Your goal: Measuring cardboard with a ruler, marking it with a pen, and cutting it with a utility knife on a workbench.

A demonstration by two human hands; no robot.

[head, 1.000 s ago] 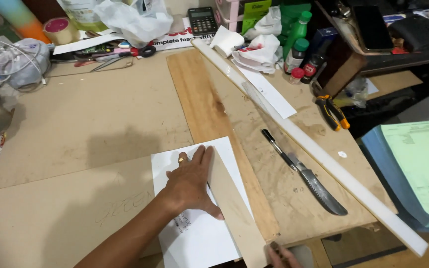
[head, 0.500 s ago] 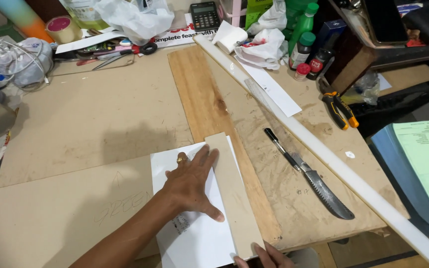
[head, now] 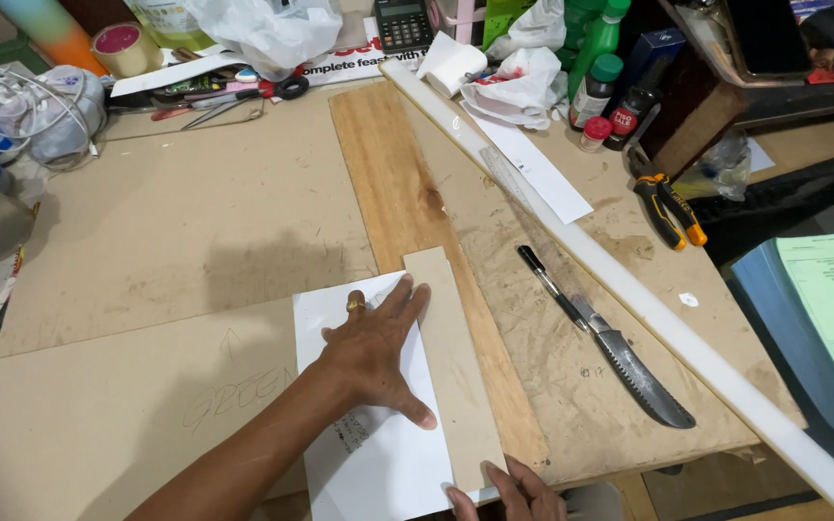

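Note:
My left hand (head: 374, 347) lies flat, fingers spread, on a white sheet of paper (head: 388, 463) near the table's front edge; a ring is on one finger. A thin tan cardboard strip (head: 451, 357) lies along the paper's right side, touching my fingertips. My right hand (head: 514, 494) shows only partly at the bottom edge, its fingers pinching the strip's near end. Under the strip runs a long wooden plank (head: 393, 164).
A serrated knife (head: 610, 347) lies right of the plank, beside a long white bar (head: 629, 289). Pliers (head: 668, 207), bottles (head: 596, 68), a calculator (head: 403, 21), scissors (head: 243, 96), tape roll (head: 120, 48) and cables (head: 31, 106) crowd the back. Blue folders (head: 822, 328) sit right.
The cardboard strip has swung from a slant across the paper to lie straight along its right edge. My right hand has come further into view at its near end.

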